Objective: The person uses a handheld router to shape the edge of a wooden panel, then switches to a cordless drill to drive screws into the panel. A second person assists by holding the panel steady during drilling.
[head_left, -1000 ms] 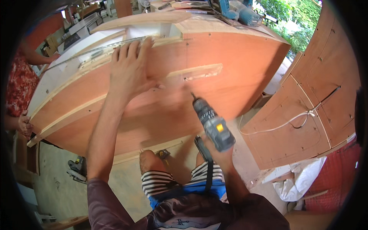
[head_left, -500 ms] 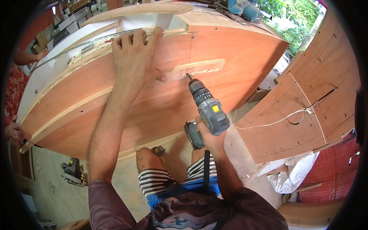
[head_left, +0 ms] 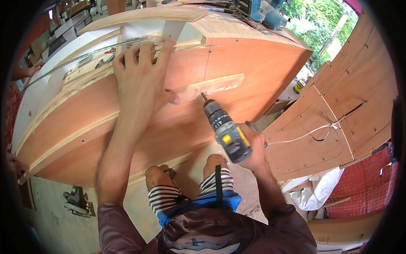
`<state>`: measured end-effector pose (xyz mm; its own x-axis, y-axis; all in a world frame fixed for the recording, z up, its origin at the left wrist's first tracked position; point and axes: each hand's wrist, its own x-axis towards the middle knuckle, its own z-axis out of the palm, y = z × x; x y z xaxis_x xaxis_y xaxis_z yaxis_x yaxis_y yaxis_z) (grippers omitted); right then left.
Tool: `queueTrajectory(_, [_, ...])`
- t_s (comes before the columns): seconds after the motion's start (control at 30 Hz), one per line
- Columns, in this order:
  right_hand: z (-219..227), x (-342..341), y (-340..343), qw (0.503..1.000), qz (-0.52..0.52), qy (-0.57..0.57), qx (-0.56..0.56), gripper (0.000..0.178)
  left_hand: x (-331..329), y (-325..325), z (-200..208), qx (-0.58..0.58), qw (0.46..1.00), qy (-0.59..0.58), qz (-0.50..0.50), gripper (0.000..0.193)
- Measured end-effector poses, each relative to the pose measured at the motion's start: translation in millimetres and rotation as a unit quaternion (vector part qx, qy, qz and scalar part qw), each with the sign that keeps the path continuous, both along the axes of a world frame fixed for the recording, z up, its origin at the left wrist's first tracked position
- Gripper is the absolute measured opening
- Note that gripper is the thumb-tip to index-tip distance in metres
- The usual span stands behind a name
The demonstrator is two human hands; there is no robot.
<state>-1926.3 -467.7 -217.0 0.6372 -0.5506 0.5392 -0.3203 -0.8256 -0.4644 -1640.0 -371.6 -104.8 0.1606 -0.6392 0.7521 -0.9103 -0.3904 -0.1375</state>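
My right hand [head_left: 255, 146] is closed round the handle of a grey and black cordless drill [head_left: 227, 131] with a yellow patch. Its bit meets, or nearly meets, the lower edge of a short wooden strip [head_left: 222, 84] on a curved plywood panel [head_left: 262, 61]. Whether the tip is in the wood cannot be made out. My left hand [head_left: 139, 80] lies spread over the panel's upper edge, fingers apart along the layered wood rim, thumb at the strip's left end. Below it, a long curved batten [head_left: 76, 137] runs along the panel.
On the floor at left sits a circular saw [head_left: 77, 201]. Another plywood piece [head_left: 304, 139] with a white cord stands at right, above white plastic sheeting [head_left: 313, 192]. A blue power tool [head_left: 270, 17] rests on top. At far left another person's hand [head_left: 36, 67] touches the structure.
The drill has rolled about its length: its handle and battery, earlier at lower left, now lie to the right, and my right hand has swung right with it. My left hand keeps its place.
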Motion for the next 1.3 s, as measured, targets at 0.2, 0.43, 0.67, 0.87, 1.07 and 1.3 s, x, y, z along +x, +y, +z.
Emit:
queueTrajectory(0.2, [-30.2, 12.8, 21.5, 0.993, 0.02, -0.085, 0.077, 0.031, 0.8, -1.0, 0.1, 0.006, 0.999, 0.033, -0.005, 0.124])
queueTrajectory(0.43, [-62.3, 21.9, 40.5, 0.985, -0.028, -0.023, 0.168, 0.031, -0.5, -1.4, 1.7, 0.026, 0.998, 0.05, 0.012, 0.124])
queueTrajectory(0.67, [-61.6, 28.6, 56.6, 0.97, -0.083, 0.035, 0.225, 0.015, 0.4, -3.5, -1.6, 0.026, 0.998, 0.047, 0.028, 0.126])
queueTrajectory(0.87, [-39.8, 27.8, 57.1, 0.951, -0.068, 0.021, 0.301, 0.02, 1.0, -4.9, -3.8, 0.014, 0.999, 0.034, 0.026, 0.125])
queueTrajectory(1.07, [-61.9, 38.6, 57.7, 0.971, -0.072, -0.077, 0.215, 0.016, -1.3, -2.7, -2.8, 0.002, 1.0, 0.02, 0.013, 0.122])
queueTrajectory(1.3, [-59.6, 44.0, 54.3, 0.904, 0.013, -0.291, 0.313, 0.018, -9.7, 1.9, 3.4, 0.02, 0.998, 0.05, 0.012, 0.119])
